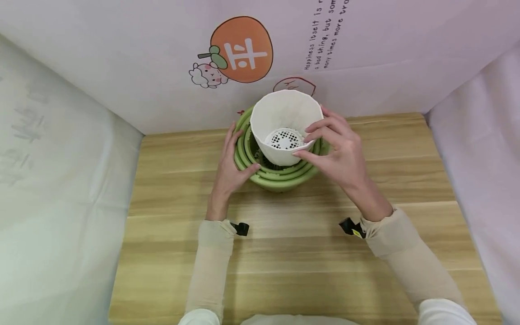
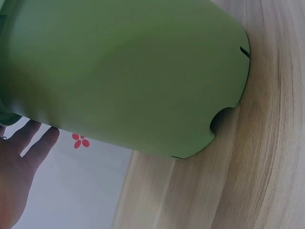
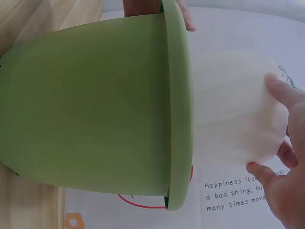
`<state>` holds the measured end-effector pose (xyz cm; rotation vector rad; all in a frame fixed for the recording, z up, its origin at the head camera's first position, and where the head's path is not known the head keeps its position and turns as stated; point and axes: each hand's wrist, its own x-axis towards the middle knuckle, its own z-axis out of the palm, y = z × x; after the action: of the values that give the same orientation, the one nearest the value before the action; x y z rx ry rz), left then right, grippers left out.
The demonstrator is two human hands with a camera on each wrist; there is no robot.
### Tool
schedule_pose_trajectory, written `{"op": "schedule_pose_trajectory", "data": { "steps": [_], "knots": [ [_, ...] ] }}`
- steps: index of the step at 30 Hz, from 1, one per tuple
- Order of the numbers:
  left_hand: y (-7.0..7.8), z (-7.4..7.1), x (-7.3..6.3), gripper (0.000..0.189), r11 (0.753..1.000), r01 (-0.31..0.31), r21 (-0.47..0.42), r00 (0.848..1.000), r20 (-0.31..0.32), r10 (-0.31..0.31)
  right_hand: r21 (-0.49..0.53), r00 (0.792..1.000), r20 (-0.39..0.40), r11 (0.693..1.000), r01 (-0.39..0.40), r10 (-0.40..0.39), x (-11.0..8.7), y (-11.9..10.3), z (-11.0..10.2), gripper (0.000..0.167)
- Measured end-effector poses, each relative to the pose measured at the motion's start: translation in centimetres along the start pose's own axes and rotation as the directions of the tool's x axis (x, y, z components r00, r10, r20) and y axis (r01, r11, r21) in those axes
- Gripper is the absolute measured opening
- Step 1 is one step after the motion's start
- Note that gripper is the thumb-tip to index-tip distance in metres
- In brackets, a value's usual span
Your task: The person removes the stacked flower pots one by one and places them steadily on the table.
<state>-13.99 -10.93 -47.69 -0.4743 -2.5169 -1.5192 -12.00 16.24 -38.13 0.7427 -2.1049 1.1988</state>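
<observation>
A white plastic flowerpot [image 1: 284, 110] with a perforated bottom stands partly inside a nested stack of green flowerpots [image 1: 280, 183]. My right hand [image 1: 343, 151] pinches the white pot's rim at its right side, with fingers inside the wall and the thumb outside. In the right wrist view the white pot [image 3: 233, 109] sticks well out above the green rim. Around the left side of the green stack, my left hand [image 1: 232, 169] holds the rims, its thumb on the near edge. The left wrist view has the green outer wall [image 2: 128, 71] and its notched base on the wood.
The stack stands on a wooden tabletop [image 1: 284, 253] near its back edge. A white cloth [image 1: 162, 67] with an orange cartoon print and lettering hangs right behind it. More pale cloth closes off the left [image 1: 61, 180] and right sides.
</observation>
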Motion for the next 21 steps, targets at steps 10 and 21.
{"op": "schedule_pose_trajectory", "data": {
  "steps": [10,21],
  "knots": [
    [-0.2,0.5,0.0,0.100,1.000,-0.004,-0.029,1.000,-0.020,0.003,0.042,0.999,-0.047,0.999,0.021,-0.019,0.3,-0.1,-0.6,0.033],
    [-0.2,0.4,0.0,0.093,1.000,-0.020,-0.011,0.999,-0.037,0.020,0.055,0.993,-0.115,0.998,-0.003,0.009,1.1,-1.1,-1.5,0.036]
  ]
}}
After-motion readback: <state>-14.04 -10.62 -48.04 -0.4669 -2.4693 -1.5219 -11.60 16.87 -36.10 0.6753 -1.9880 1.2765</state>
